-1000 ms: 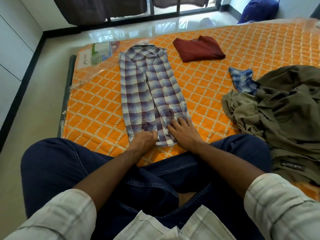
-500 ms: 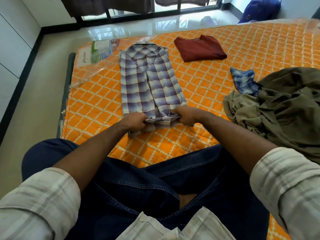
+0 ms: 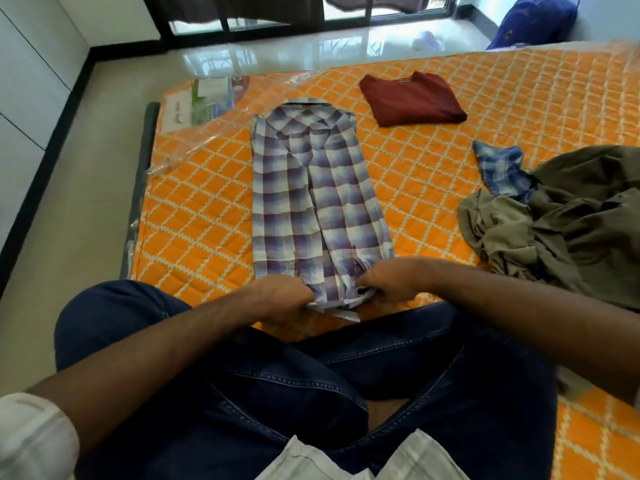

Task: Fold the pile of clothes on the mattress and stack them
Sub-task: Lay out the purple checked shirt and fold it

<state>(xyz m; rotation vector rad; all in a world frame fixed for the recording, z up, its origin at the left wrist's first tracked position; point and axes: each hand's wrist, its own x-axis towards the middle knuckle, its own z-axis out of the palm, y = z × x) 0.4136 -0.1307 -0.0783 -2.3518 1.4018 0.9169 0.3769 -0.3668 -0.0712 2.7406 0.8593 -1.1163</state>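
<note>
A purple and white checked shirt [image 3: 311, 199] lies lengthwise on the orange quilted mattress [image 3: 433, 181], its sides folded in and its collar at the far end. My left hand [image 3: 280, 299] grips the near hem on the left. My right hand [image 3: 388, 278] grips the same hem on the right, and the hem is bunched and lifted slightly between them. A folded maroon shirt [image 3: 412, 98] sits at the far side. At the right lies a heap of olive clothes [image 3: 568, 220] with a blue checked garment [image 3: 502, 171] poking out.
My legs in dark jeans [image 3: 311, 386] are crossed at the mattress's near edge. Clear plastic wrap and a printed label [image 3: 211, 98] cover the far left corner. Glossy floor lies to the left and beyond, with a blue bag [image 3: 533, 22] by the window.
My hands went from pressing the hem flat to gripping it and carrying it forward over the shirt, then drew it back toward me; the hem is now near my knees.
</note>
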